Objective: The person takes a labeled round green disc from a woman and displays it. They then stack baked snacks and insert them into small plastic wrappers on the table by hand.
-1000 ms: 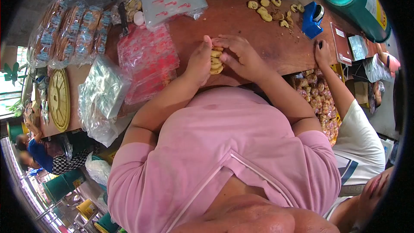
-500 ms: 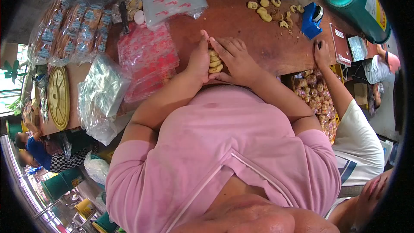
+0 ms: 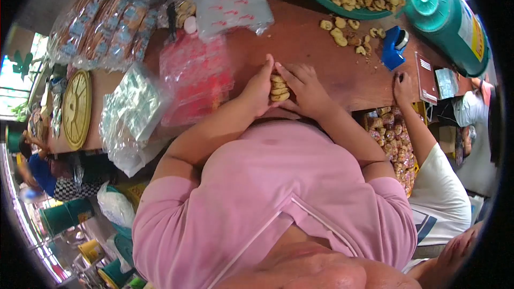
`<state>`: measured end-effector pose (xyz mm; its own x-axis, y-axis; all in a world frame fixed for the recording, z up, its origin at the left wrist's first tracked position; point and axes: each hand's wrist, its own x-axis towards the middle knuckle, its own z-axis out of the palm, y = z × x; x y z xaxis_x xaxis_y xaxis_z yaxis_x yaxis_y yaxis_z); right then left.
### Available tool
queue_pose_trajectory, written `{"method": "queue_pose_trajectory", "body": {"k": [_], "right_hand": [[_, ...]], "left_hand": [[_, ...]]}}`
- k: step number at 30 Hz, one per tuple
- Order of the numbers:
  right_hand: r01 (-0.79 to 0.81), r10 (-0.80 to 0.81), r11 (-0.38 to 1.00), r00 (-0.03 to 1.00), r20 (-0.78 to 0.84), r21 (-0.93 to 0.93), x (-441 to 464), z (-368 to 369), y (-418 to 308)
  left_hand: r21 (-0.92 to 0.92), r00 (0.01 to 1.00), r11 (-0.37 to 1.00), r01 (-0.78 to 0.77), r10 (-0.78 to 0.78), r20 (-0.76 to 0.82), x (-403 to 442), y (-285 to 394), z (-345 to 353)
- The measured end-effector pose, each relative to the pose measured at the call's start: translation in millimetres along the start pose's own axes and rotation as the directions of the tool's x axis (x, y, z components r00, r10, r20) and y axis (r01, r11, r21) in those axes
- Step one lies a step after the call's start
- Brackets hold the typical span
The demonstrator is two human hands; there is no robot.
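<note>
Between my two hands, close to the table's near edge, is a small stack of pale ring-shaped cookies (image 3: 279, 89). My left hand (image 3: 261, 86) presses against the stack's left side with its thumb and fingers. From the right, my right hand (image 3: 304, 86) closes round the same stack, fingers over the far end and thumb at the near end. Left of my hands lie red-printed plastic bags (image 3: 194, 75), and a pile of clear bags with red print (image 3: 233, 8) lies beyond them. Loose cookies (image 3: 338, 36) and crumbs are scattered beyond my right hand.
A green basin (image 3: 369, 15) of cookies stands at the far side, beside a teal container (image 3: 447, 21). A blue tape dispenser (image 3: 394, 48) sits near a co-worker's hand (image 3: 402, 90). Packed cookies (image 3: 393, 139) fill a crate below. Wrapped packs (image 3: 101, 27) lie far left.
The whole view has shifted, so the table things appear farther right and my hands slightly lower. Both hands still hold the cookie stack.
</note>
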<state>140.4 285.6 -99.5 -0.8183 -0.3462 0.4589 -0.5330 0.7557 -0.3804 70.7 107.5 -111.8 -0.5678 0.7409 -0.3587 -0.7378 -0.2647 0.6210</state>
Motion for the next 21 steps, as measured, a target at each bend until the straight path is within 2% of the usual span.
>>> {"method": "queue_pose_trajectory", "body": {"k": [1,2,3,4,6,9,12,13,15,16,17,18,19,21], "right_hand": [[-0.035,0.035,0.999,0.999,-0.023,0.027,-1.6,-2.5,2.0],[-0.067,0.07,0.996,0.997,-0.041,0.066,-3.6,-0.9,3.0],[-0.1,0.104,0.994,0.991,-0.09,0.043,-12.4,1.3,13.6],[-0.16,0.173,0.982,0.976,-0.133,0.102,-18.1,-0.1,23.1],[-0.265,0.311,0.937,0.93,-0.198,0.229,-27.1,-2.6,44.5],[-0.409,0.598,0.724,0.774,-0.21,0.555,-51.3,9.6,85.8],[-0.341,0.618,0.659,0.753,-0.224,0.671,-42.4,0.8,81.7],[-0.311,0.572,0.636,0.804,-0.162,0.706,-36.2,1.7,73.7],[-0.315,0.498,0.497,0.867,0.031,0.808,-15.3,0.6,33.6],[-0.337,0.424,0.435,0.895,0.14,0.835,-9.7,6.6,20.4],[-0.295,0.299,0.455,0.94,0.168,0.84,-8.3,24.4,17.2],[-0.335,0.225,0.207,0.931,0.289,0.919,-2.8,30.4,0.0],[-0.36,0.163,0.166,0.928,0.334,0.918,-2.5,36.9,-4.8],[-0.406,0.293,0.228,0.895,0.336,0.885,-8.1,35.7,7.5]], "left_hand": [[0.005,0.998,1.0,-0.007,0.007,0.065,-0.8,4.6,-7.9],[0.326,0.98,0.926,-0.192,0.196,0.019,-2.4,13.0,-17.4],[0.613,0.923,0.723,-0.319,0.384,0.027,-5.1,22.5,-29.4],[0.827,0.834,0.423,-0.369,0.544,0.094,-10.9,32.9,-43.2],[0.976,0.696,0.116,-0.186,0.716,0.048,-42.4,75.9,-52.0],[0.94,0.643,-0.318,0.12,0.747,0.171,-61.2,100.4,-107.4],[0.879,0.626,-0.456,0.138,0.728,0.279,-65.1,88.5,-129.4],[0.886,0.63,-0.442,0.14,0.73,0.264,-63.5,87.3,-137.5],[0.9,0.641,-0.413,0.138,0.73,0.237,-59.1,86.2,-149.4],[0.913,0.654,-0.387,0.129,0.725,0.215,-58.4,87.8,-149.4],[0.924,0.668,-0.363,0.118,0.718,0.197,-58.2,88.9,-147.1],[0.926,0.673,-0.357,0.119,0.715,0.189,-58.7,85.9,-138.6],[0.928,0.679,-0.352,0.12,0.712,0.182,-59.3,82.8,-130.0],[0.913,0.668,-0.381,0.146,0.719,0.194,-62.9,76.8,-112.4]]}}
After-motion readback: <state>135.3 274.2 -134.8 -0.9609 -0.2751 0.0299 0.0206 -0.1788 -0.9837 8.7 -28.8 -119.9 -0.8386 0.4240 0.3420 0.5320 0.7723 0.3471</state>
